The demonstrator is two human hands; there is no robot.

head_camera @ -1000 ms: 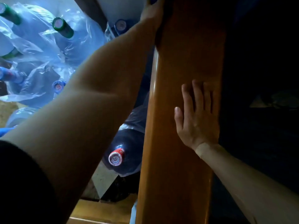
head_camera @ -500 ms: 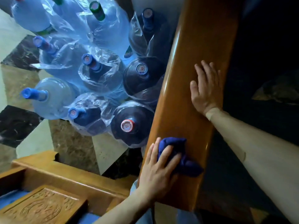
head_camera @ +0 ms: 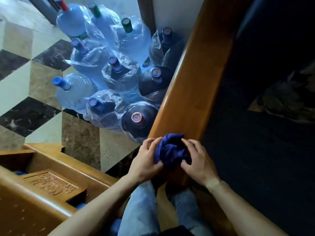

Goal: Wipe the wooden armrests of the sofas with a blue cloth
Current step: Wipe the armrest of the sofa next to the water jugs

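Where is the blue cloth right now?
In the head view, the crumpled blue cloth sits at the near end of the wooden armrest, gripped between the left hand and right hand.

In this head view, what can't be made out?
- Sofa seat: too dark for detail.
- Armrest far end: cut off by the top edge.
- Armrest under the blue cloth: covered by the cloth, left hand and right hand.

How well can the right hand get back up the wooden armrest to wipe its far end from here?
Probably yes. The right hand and left hand both hold the bunched blue cloth at the near end of the wooden armrest. The armrest's top looks bare all the way up.
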